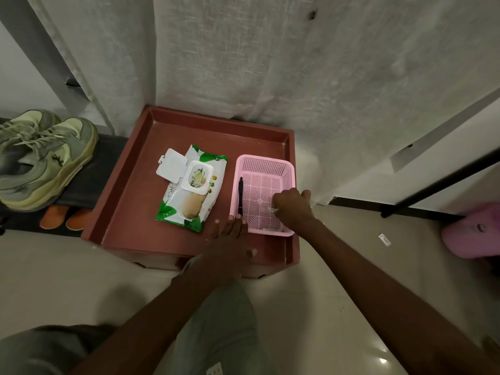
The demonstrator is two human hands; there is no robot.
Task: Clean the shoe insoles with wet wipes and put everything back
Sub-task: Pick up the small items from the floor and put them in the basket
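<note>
A pair of green-grey sneakers (40,155) sits on a dark rack shelf (89,185) at the left edge of the frame, with two orange shoe toes (67,217) showing on the level below. At the right edge lies a pink rounded object (473,231), and a small white scrap (384,239) lies on the floor near it. A pale curtain (270,63) fills the upper half of the frame and hangs down to the far rim of a reddish-brown tray (130,190), which stands on a glossy cream tiled floor (67,280). In the middle of the tray lies the wet wipes pack (189,190), its white flip lid (171,165) open to the upper left. Just right of it stands a pink perforated basket (263,185) with a black pen (240,196) lying along its left inner side. The right hand (292,208) reaches into the basket, its fingers curled around a small white item (272,210) too small to identify. The left hand (230,239) rests with fingers straight at the basket's near left corner, just right of the pack's lower end and not touching the pack. No insoles are in view.
</note>
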